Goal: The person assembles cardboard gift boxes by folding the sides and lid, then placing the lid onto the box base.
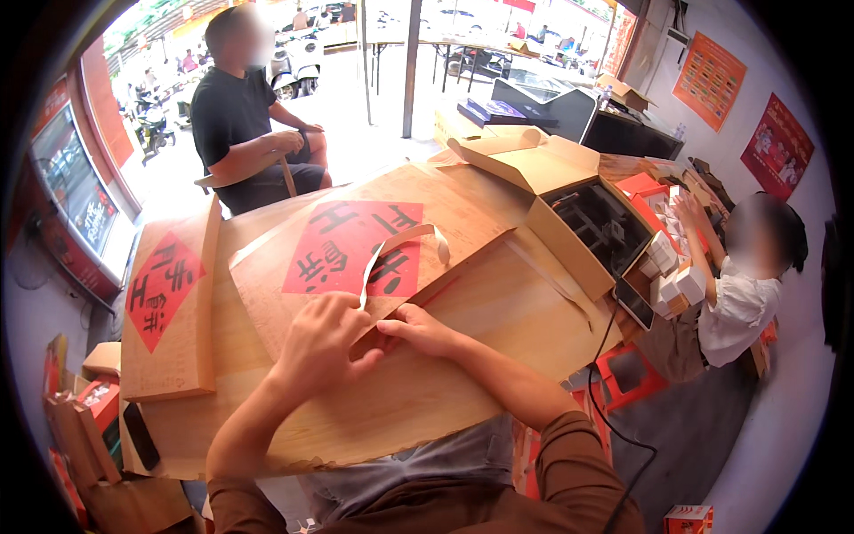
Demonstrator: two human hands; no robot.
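A large flat brown cardboard gift box (267, 262) with a red printed diamond lies at an angle on the table before me. A cream ribbon strap (414, 233) loops up over its top. My left hand (322, 343) is closed, pinching the strap's near end at the box's near edge. Beside it, my right hand (420, 331) grips the box's near corner between thumb and fingers; the fingertips are partly hidden under the edge. A similar brown box (169, 307) with a red diamond rests at the table's left side.
An open carton (583, 245) with dark contents stands on the right of the wooden table (480, 356). Beyond it a co-worker (738, 285) handles small white boxes (678, 289). Another person (236, 116) sits across the table. A black cable (614, 418) hangs at right; a dark phone-like object (140, 436) lies near left.
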